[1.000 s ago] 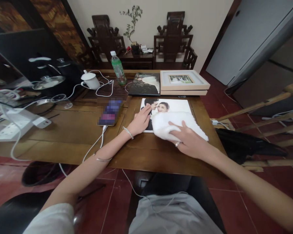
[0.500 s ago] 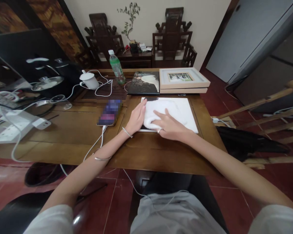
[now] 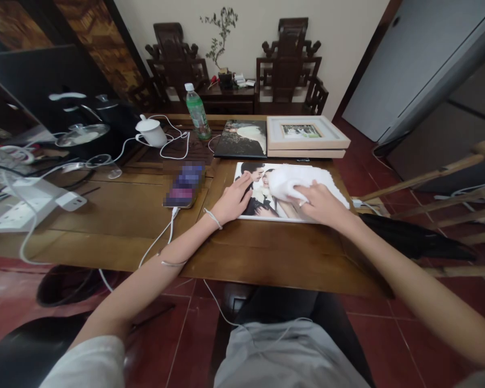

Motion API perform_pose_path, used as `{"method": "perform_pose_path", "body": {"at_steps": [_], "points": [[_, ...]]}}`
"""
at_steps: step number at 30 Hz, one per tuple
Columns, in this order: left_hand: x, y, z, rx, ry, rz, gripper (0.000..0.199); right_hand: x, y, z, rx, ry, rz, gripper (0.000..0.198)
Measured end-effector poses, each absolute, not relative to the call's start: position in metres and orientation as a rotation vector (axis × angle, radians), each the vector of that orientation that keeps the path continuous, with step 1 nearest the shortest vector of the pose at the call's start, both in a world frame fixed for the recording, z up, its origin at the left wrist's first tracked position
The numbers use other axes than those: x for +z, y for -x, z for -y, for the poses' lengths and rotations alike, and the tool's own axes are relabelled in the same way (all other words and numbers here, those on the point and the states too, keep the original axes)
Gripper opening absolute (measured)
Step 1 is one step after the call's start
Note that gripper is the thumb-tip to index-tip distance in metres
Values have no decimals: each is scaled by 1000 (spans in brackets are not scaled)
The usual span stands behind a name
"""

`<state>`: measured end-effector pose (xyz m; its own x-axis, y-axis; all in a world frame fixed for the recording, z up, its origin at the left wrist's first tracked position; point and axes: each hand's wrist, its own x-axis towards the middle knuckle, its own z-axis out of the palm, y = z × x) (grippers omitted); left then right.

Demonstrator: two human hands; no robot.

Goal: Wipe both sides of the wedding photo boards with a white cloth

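A photo print [image 3: 263,209] of a couple lies flat on the wooden table in front of me. My left hand [image 3: 234,200] rests on its left edge, fingers stretched out and holding nothing. A white cloth [image 3: 303,177] covers the right part of the print. My right hand [image 3: 323,203] grips the cloth and presses it on the surface, with some folds bunched under the fingers. The cloth hides much of the picture's right side.
Behind the print lie a dark photo panel [image 3: 242,139] and stacked light wooden frames [image 3: 307,134]. A green-labelled bottle [image 3: 197,113], a lidded white cup [image 3: 151,132] and a charging phone [image 3: 185,185] stand or lie leftward. A power strip [image 3: 26,202] and cables spread at far left.
My right hand has moved the cloth rightward across the print, uncovering the couple's picture on the left. My left hand has flattened onto the left edge, its fingers more spread.
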<state>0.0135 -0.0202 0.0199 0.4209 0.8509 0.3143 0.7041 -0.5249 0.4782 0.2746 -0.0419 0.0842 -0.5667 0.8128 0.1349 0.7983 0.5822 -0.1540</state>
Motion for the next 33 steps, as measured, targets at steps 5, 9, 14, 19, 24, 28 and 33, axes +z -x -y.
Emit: {"method": "perform_pose_path", "body": {"at_steps": [5, 9, 14, 19, 24, 28, 33], "points": [[21, -13, 21, 728, -2401, -1374, 50, 87, -241, -4, 291, 1353, 2399, 28], [19, -12, 19, 750, -2432, -1357, 49, 95, -190, -30, 517, 1277, 2325, 31], [17, -9, 17, 789, -2454, -1352, 47, 95, -156, -45, 420, 1206, 2446, 32], [17, -10, 19, 793, -2435, -1342, 48, 92, -198, -42, 371, 1273, 2466, 35], [20, -12, 22, 767, -2394, -1352, 50, 88, -271, -37, 182, 1447, 2353, 36], [21, -12, 23, 772, -2378, -1360, 50, 81, -302, -11, 183, 1399, 2393, 33], [20, -13, 23, 754, -2371, -1378, 51, 74, -307, 73, 135, 1337, 2508, 32]]}}
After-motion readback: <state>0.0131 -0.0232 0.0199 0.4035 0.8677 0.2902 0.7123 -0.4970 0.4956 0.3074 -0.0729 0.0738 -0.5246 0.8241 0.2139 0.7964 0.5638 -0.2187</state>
